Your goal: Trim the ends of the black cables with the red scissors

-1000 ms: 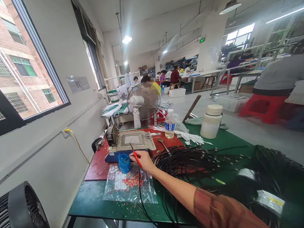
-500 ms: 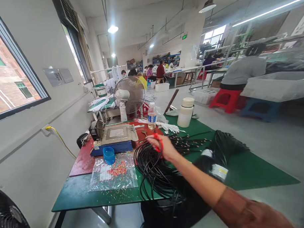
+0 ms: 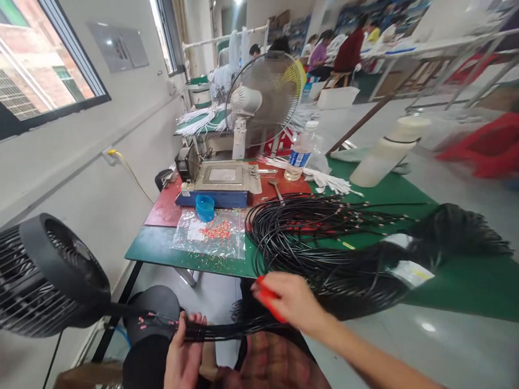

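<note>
My left hand is closed round a bundle of thin black cables at the bottom centre, below the table's front edge. Reddish tips of the cables stick out to the left of it. Above my lap, to the right of that bundle, my right hand grips a red object; motion blur and the fingers hide its exact kind. Behind my right hand a large pile of black cables lies coiled on the green table, the stripped ends pointing right.
A blue machine with a metal top stands at the back left, beside a blue cup and a plastic bag with small red and yellow bits. A bottle and a white flask stand behind. A black fan is at left.
The view has tilted down and turned left. My right hand has left the cable pile and come down towards my lap with the red object. My left hand has come into view holding cables.
</note>
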`<action>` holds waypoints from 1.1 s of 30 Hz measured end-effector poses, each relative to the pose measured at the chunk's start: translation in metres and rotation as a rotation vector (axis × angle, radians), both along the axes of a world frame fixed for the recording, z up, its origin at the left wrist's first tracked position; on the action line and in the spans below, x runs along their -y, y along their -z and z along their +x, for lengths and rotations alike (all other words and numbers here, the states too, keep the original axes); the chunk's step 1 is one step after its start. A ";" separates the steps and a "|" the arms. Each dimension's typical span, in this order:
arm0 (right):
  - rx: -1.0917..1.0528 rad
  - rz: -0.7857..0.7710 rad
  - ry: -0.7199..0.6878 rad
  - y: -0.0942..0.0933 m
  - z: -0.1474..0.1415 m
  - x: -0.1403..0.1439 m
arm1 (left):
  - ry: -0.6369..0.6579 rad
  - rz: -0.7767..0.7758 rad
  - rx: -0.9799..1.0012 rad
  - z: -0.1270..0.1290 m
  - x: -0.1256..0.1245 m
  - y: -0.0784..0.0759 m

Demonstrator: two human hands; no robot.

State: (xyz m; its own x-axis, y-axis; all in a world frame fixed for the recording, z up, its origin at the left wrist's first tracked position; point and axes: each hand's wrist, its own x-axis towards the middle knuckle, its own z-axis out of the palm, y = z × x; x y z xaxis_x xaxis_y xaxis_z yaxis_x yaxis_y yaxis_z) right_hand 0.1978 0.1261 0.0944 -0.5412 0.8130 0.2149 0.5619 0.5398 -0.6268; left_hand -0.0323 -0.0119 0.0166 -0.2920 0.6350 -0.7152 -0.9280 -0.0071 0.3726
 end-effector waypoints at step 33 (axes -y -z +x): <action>-0.130 -0.844 -0.064 0.068 -0.078 0.069 | 0.105 -0.105 -0.357 0.031 -0.002 -0.038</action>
State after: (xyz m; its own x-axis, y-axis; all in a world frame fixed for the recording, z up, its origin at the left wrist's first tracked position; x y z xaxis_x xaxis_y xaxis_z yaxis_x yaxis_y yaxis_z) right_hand 0.1202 0.0566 0.0267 -0.6046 0.6975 -0.3847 0.4420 -0.1080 -0.8905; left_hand -0.0008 -0.0097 0.0546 -0.4716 0.6034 -0.6430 -0.7332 0.1367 0.6661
